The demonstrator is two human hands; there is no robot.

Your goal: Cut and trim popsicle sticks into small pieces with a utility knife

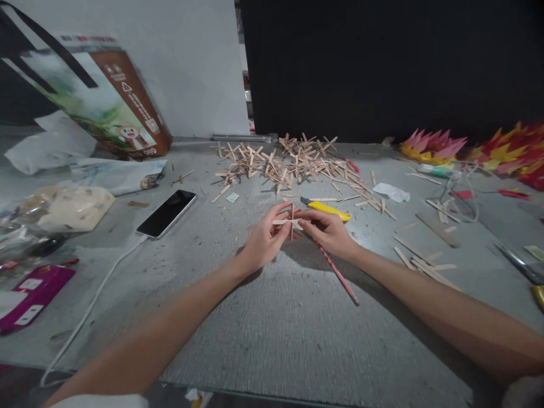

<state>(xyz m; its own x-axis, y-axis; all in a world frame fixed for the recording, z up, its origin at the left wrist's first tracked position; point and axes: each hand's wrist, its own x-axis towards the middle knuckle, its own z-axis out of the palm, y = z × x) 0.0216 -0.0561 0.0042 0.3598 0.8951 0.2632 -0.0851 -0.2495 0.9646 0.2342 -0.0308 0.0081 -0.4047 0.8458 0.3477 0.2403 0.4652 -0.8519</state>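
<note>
Between both hands, just above the table, is a small cross of wooden craft sticks [292,221]. My left hand [268,237] pinches its left side, with thumb and fingers closed round the sticks. On the right side, my right hand [331,231] grips the same piece between thumb and fingertips; some fingers are hidden behind it. A red patterned pencil [338,273] lies on the table under my right hand, its upper end covered. Just beyond that hand rests a yellow utility knife [327,209]. Farther back is a heap of similar stick crosses [272,164].
Left of my hands lies a phone [167,214] on a white cable [100,292]. A printed bag [123,107] stands at the back left, near a purple packet [36,294]. Loose sticks [429,266] and scissors [521,263] lie right; paper flame-like shapes [510,150] are behind.
</note>
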